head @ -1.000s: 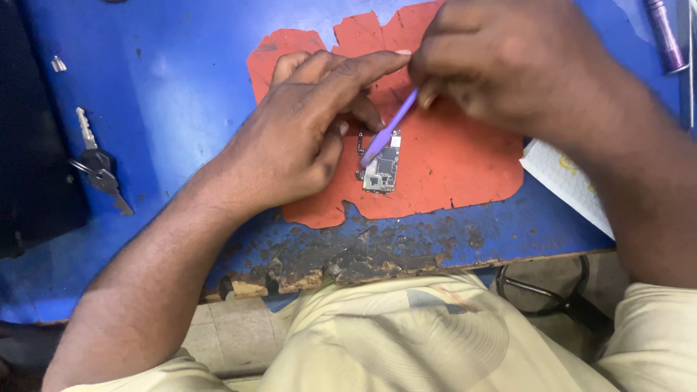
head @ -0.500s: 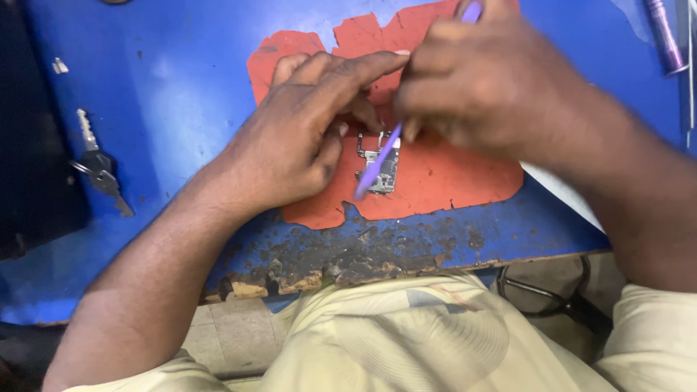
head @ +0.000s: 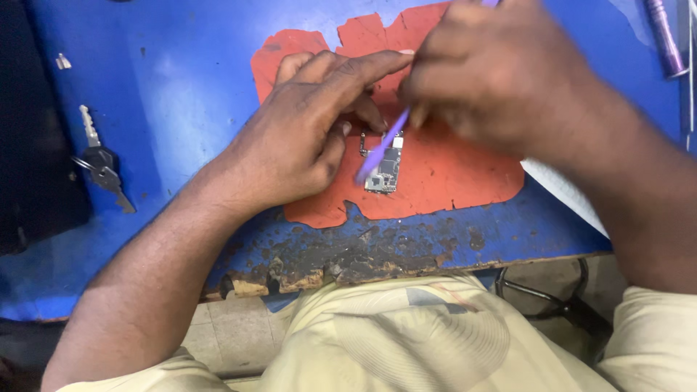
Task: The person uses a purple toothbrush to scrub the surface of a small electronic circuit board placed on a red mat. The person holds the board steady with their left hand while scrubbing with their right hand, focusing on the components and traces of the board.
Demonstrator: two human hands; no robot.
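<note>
Small circuit board (head: pixel 385 165): a narrow rectangle, grey-green with dark chips and bright metal cans, lying flat on the orange mat (head: pixel 450 174) near its front edge. A thin dark strip at its upper left is perhaps a flex connector; the view is too blurred to be sure.

Orange mat: thin, matte, rubbery-looking sheet with ragged, notched edges, lying on the blue tabletop (head: pixel 181 94).

Left hand (head: pixel 305 131): resting on the mat just left of the board, forefinger stretching straight out toward the right hand, remaining fingers curling down by the board's upper left corner. Whether the fingertips are touching the board cannot be told.

Right hand (head: pixel 494 72): hovering above the mat, fingers bunching together and pinching a slim purple plastic tool (head: pixel 381 149). The tool is slanting down to the left, its flattened tip lying over the board's left edge.

Blue tabletop: painted surface, smooth at the back, chipped and crusted with dark residue along the front lip.

Keys (head: pixel 98 160): two silver-bladed keys with dark heads on a ring, lying well apart to the left.

Purple metallic cylinder (head: pixel 664 36): ribbed, lying at the far right corner.

White paper (head: pixel 566 192): a sheet showing beneath the right forearm.
</note>
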